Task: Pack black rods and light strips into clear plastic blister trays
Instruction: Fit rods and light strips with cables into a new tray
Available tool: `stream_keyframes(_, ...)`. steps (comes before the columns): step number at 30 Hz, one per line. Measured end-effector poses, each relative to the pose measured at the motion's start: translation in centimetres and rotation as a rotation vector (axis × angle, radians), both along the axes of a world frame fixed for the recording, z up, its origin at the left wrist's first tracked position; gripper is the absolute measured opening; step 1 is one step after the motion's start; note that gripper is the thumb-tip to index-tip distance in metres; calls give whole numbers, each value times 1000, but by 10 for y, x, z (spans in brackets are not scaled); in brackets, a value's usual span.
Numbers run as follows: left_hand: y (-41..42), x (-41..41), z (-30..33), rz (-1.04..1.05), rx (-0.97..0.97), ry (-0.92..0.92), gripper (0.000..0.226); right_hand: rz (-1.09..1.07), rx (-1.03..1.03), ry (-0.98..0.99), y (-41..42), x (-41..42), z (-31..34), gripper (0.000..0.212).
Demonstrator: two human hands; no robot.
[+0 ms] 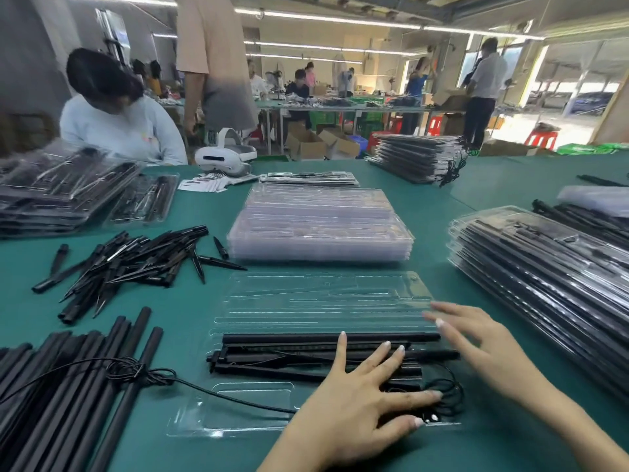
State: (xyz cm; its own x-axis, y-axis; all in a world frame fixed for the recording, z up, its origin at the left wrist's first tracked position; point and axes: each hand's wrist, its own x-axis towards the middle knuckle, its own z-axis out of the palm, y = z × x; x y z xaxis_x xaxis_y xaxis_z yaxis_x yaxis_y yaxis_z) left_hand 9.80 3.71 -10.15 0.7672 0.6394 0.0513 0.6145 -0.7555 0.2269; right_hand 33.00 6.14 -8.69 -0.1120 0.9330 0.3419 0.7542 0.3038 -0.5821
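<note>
An open clear blister tray (316,301) lies flat on the green table in front of me. Its near half holds black light strips (279,356) with a coiled black cable (449,393) at their right end. My left hand (360,403) lies spread on the strips, fingers straight, pressing them down. My right hand (476,342) hovers with spread fingers over the tray's right edge, touching the clear plastic or just above it; which one I cannot tell. Loose black rods (68,386) lie at the near left.
A stack of empty clear trays (320,223) sits behind the open one. Black spikes (136,260) lie heaped at left. Packed trays (544,284) are stacked at right, and more (58,192) at far left. A white headset (226,156) and a seated person (119,110) are across the table.
</note>
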Motion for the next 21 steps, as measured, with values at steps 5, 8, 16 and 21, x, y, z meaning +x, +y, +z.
stream_keyframes(5, -2, -1, 0, 6, -5, -28, 43, -204, -273, 433, 41, -5, -5, 36)
stream_keyframes(8, -1, -1, 0, 0, -3, -52, 43, -271, -334, 624, 55, -10, -4, 33)
stream_keyframes(16, -2, -2, 1, -21, -19, -66, 42, -354, -321, 900, 69, -9, -5, 59)
stream_keyframes(21, -3, -4, 1, -40, -4, -53, 42, -248, -158, 939, 62, -11, 3, 46)
